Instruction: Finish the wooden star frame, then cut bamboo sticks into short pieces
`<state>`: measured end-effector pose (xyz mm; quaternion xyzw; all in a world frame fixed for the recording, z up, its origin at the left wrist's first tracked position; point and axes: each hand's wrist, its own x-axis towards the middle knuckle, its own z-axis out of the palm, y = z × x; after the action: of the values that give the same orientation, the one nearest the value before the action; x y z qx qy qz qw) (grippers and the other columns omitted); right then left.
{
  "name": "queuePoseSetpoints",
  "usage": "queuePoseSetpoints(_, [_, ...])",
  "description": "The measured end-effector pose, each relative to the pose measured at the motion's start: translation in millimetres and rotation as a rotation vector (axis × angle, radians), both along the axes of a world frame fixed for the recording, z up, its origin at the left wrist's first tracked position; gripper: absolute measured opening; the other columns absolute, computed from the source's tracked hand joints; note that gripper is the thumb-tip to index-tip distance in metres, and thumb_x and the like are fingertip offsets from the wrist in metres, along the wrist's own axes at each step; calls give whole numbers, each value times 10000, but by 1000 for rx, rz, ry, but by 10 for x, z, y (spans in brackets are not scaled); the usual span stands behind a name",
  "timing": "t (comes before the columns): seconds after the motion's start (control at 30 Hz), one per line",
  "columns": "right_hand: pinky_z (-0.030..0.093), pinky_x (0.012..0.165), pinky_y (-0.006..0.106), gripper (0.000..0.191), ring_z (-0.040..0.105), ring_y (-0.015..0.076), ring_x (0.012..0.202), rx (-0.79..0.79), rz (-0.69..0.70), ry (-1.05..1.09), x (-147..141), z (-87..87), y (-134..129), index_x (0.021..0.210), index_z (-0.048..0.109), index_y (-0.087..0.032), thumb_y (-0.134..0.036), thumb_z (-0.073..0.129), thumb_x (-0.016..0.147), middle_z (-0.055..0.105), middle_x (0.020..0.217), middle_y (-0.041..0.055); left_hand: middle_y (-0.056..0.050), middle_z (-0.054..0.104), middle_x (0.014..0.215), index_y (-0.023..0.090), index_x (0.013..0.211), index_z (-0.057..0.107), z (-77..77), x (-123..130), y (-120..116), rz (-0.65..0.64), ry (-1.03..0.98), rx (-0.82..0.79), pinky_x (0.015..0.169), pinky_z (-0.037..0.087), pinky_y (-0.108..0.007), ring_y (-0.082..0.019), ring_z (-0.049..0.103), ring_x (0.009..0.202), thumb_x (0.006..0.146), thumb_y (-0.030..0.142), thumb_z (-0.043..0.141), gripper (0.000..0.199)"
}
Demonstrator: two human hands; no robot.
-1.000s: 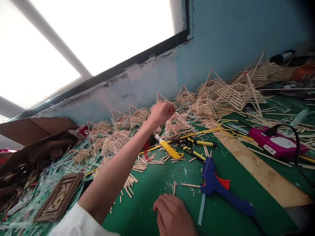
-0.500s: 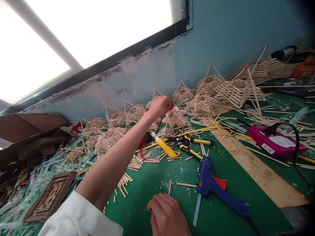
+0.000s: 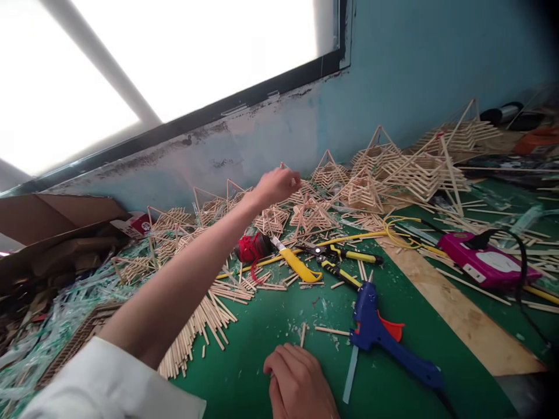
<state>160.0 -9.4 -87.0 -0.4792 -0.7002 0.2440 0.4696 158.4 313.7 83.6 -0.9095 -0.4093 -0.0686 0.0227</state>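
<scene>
My left hand (image 3: 279, 185) is stretched far forward over the row of wooden-stick pyramids, its fingers curled in. Whatever its fingers hold, if anything, is hidden. A pyramid tip (image 3: 282, 165) shows just behind it; I cannot tell whether they touch. Below stand small stepped stick pyramids (image 3: 311, 216). My right hand (image 3: 300, 381) rests on the green tabletop (image 3: 244, 361) with bent, closed fingers and nothing visible in them. A short loose stick (image 3: 303, 334) lies at its fingertips. To its right lies a blue glue gun (image 3: 371, 320) with a clear glue stick (image 3: 350, 375) in its back.
Pliers (image 3: 345, 259), a yellow utility knife (image 3: 299, 265) and a red thread spool (image 3: 253, 247) lie mid-table. Cut sticks (image 3: 196, 331) are heaped left. A purple power strip (image 3: 484, 259) with a black cord sits right. Cardboard (image 3: 70, 221) stands far left, below the window.
My left hand has drawn slightly left and back over the pyramids, and the red spool now shows fully. The view has tilted a little upward. My right hand stays put.
</scene>
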Motion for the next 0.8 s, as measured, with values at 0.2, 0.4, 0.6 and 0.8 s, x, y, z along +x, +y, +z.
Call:
queuePoseSetpoints(0.2, [334,587,261,213,478,141,604,5,36,-47,25,-14,-6,807,461,-223,-20,414,762,520,701,-12,-28,604,576,166,677,701,818,-411,192,-27,-318,70,655,402,-295,-145,539,570,816,176,625,158])
queuePoseSetpoints(0.4, [339,578,258,191,513,138,625,45,37,-98,45,-1,3,834,472,-212,-36,403,812,548,721,-5,6,475,524,232,738,574,924,-738,-158,-60,-1145,83,562,414,-253,-126,447,511,998,306,339,358])
queuePoseSetpoints(0.6, [351,542,245,204,524,126,600,55,17,-140,60,43,-14,816,482,-214,-35,385,840,547,707,-9,36,453,532,217,719,531,58,-959,-1358,-64,-1320,-317,546,432,-220,-98,453,495,982,412,388,358])
queuePoseSetpoints(0.8, [380,530,248,203,544,133,598,63,38,-167,67,33,-44,829,500,-217,-63,382,891,558,712,0,-27,664,659,196,781,720,-257,-1509,-2037,-7,-920,-495,587,475,-251,-152,609,610,897,350,611,221])
